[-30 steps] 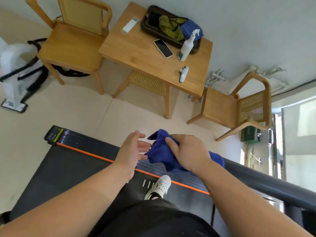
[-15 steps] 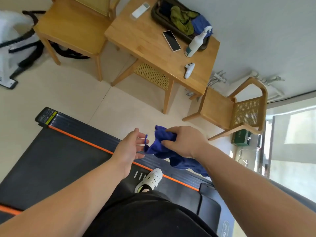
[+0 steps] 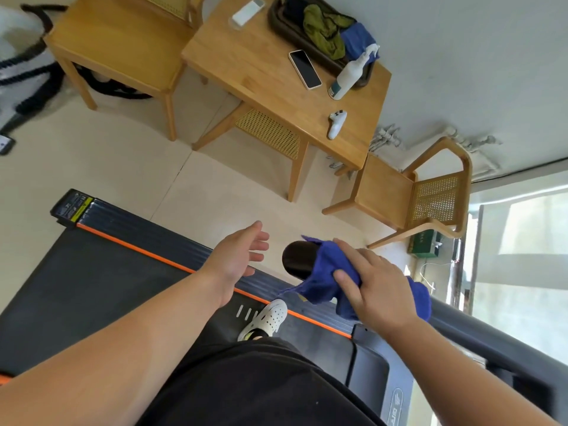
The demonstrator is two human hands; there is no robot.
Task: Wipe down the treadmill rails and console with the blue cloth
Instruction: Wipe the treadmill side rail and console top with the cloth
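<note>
Blue cloth [image 3: 321, 273] now on rail end [image 3: 293, 259] under rt hand [image 3: 381, 290], lt hand [image 3: 233, 259] off

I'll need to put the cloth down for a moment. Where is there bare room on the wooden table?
The table's left half in this view is bare, bordered by the white remote, the phone and the near edge. A smaller patch lies between the phone and the controller. The far right corner is crowded: tray, spray bottle.
</note>
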